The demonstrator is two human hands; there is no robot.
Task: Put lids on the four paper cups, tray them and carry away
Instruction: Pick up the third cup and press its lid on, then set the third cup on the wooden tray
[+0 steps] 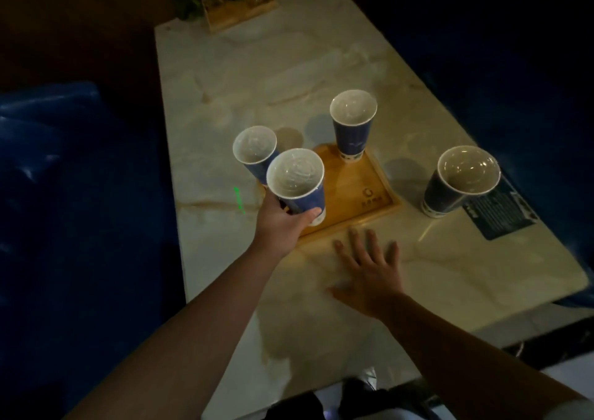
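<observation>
Four blue paper cups with clear lids stand around a square wooden tray [369, 191] on the marble table. My left hand [283, 223] grips one cup [297, 181] by its lower part, over the tray's near left corner. A second cup [255, 151] sits just behind it at the tray's left edge. A third cup [352, 130] stands on the tray's far corner. The fourth cup [456, 181] stands on the table to the right of the tray. My right hand [369, 265] lies flat with spread fingers on the table, just in front of the tray.
A dark printed card [498, 213] lies by the right edge next to the fourth cup. A wooden holder with a plant and a sign [238, 4] stands at the table's far end. Blue seats [48, 194] flank the table on both sides.
</observation>
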